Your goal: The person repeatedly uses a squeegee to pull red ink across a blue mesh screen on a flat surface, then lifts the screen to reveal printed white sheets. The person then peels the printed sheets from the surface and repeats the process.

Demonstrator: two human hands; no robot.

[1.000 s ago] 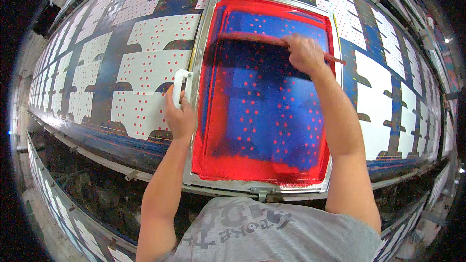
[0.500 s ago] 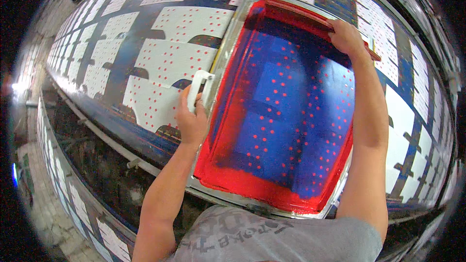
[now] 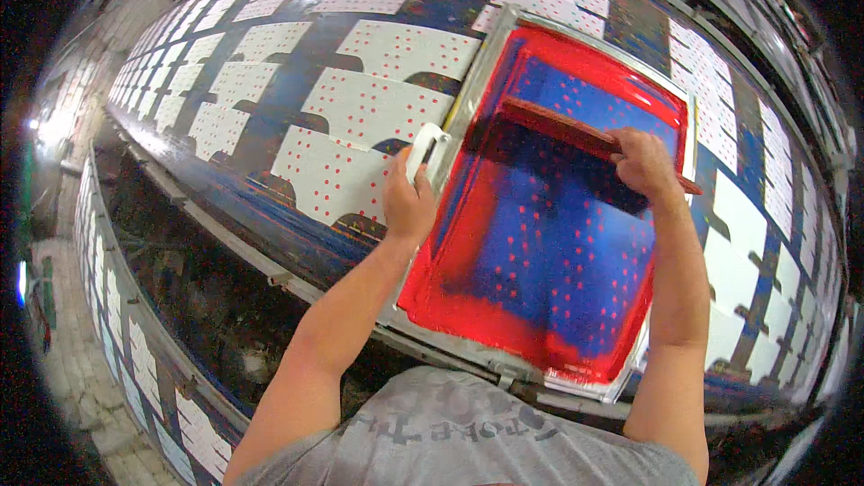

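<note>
The long print surface (image 3: 297,45) runs far off to the left & is blue w/ rows of white cut pieces (image 3: 378,108) on it, each w/ small red dots. More white pieces lie past the right edge too.

Next big thing: the printing screen (image 3: 549,243). It lies flat on the surface near the front edge, a bit to the right. It has a pale metal frame (image 3: 468,99) all round, thick wet red paint along the inside edges, & blue mesh w/ red dots in the middle. It looks stiff & kind of heavy at the frame, but the mesh looks thin & easy to hurt, so don't poke it. The paint looks slippery & messy. Best place to hold it, I think: the white handle (image 3: 425,151) on the frame's left side, or the bare metal frame.

The left hand (image 3: 409,202) is closed round that white handle, holding tight.

Then the squeegee (image 3: 562,133), a long red-brown bar. It lies across the screen near the far end, blade down on the mesh. It looks hard on top; the blade can't be seen well. It's prob light but slick w/ paint, so hold the top, not the wet bottom. The right hand (image 3: 643,164) is clenched on its right part, fingers wrapped over the top.

The person's gray shirt (image 3: 450,436) shows at the bottom.
</note>
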